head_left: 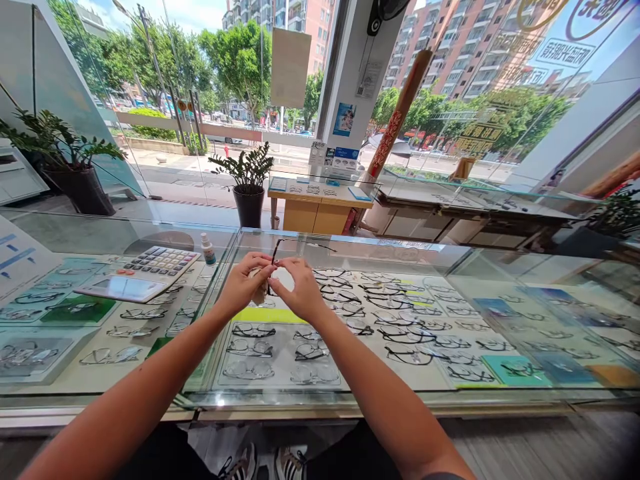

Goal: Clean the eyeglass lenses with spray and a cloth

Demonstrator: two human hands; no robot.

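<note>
Long clear-glass display counter point(380, 400): across the middle of the frame
White calculator with grey keys point(161, 265): left of centre
Bare left hand point(246, 283): pinching thin dark-framed eyeglasses point(275, 251) at the centre, beige cloth point(259, 294) beneath its fingers
Bare right hand point(301, 288): thumb and fingertip gripping the same eyeglasses
Small white-capped bottle point(207, 251): beside the calculator

Optical shop, street-front. Glass display tabletop point(425, 399), rows of spectacle frames point(405, 335) laid beneath; desktop calculator point(157, 270) on top. Wooden display cabinet point(317, 217) bearing more eyewear point(313, 190). Posters point(345, 120) on pillar point(357, 53). Lettered shopfront window point(567, 52), street point(175, 180) beyond.
</note>
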